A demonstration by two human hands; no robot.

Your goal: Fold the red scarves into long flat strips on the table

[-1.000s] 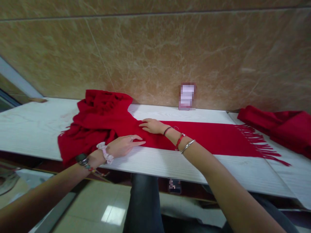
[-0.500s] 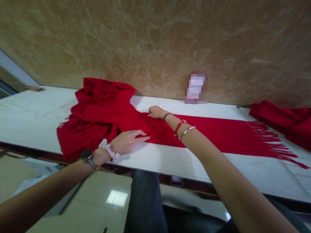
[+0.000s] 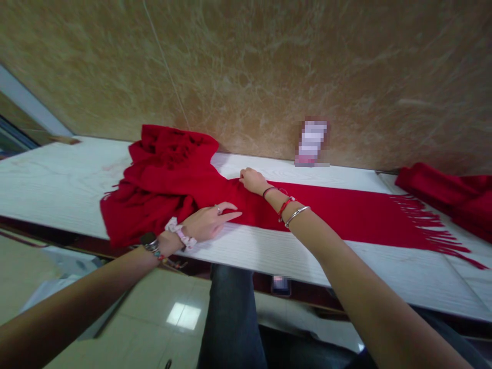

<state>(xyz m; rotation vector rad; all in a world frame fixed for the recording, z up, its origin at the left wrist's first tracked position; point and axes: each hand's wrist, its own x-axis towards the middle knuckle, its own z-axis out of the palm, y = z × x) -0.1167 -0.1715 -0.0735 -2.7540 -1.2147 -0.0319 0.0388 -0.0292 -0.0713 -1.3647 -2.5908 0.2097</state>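
Observation:
A red fringed scarf (image 3: 330, 210) lies along the white wood-grain tabletop, flat on the right and bunched into loose folds on the left. My left hand (image 3: 207, 220), with a ring, a scrunchie and a watch at the wrist, rests at the scarf's near edge; its index finger and thumb are stretched out and apart over the cloth. Across from it, my right hand (image 3: 253, 180) has its fingers curled at the scarf's far edge, pinching the cloth there. The fingertips of the right hand are partly hidden. Tassels spread out at the scarf's right end.
A second red folded cloth (image 3: 449, 195) lies at the far right. Against the marble-patterned wall (image 3: 246, 77) leans a blurred-out phone-like object (image 3: 312, 141). Below the table's front edge are a pale box (image 3: 73, 261) and a small blurred object (image 3: 281, 285).
The view has shifted slightly, so hands and scarf appear a little further right. Both hands keep nearly the same place on the scarf, and the cloth's shape looks nearly unchanged.

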